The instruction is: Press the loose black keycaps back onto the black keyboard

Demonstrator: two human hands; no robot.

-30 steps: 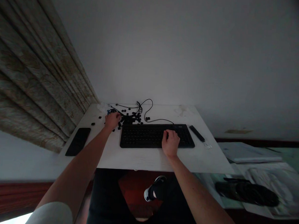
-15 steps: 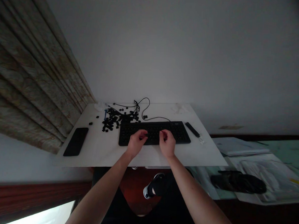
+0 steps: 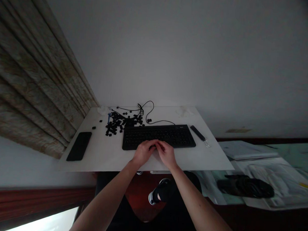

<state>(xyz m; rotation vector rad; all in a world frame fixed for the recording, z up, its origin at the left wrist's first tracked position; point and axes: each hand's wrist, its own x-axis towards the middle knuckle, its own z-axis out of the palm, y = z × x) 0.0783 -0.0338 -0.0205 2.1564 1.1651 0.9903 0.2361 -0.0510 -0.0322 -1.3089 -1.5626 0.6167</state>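
From the head camera, the left hand (image 3: 143, 153) and right hand (image 3: 167, 155) meet at the near edge of a black keyboard (image 3: 159, 137), fingers half curled; whether they pinch anything cannot be told. The keyboard's long axis runs crosswise ahead of both hands. Loose black keycaps (image 3: 115, 124) lie ahead and left of the left hand, the nearer one. A black smartphone (image 3: 79, 146) rests farther left, a black cable (image 3: 147, 112) ahead.
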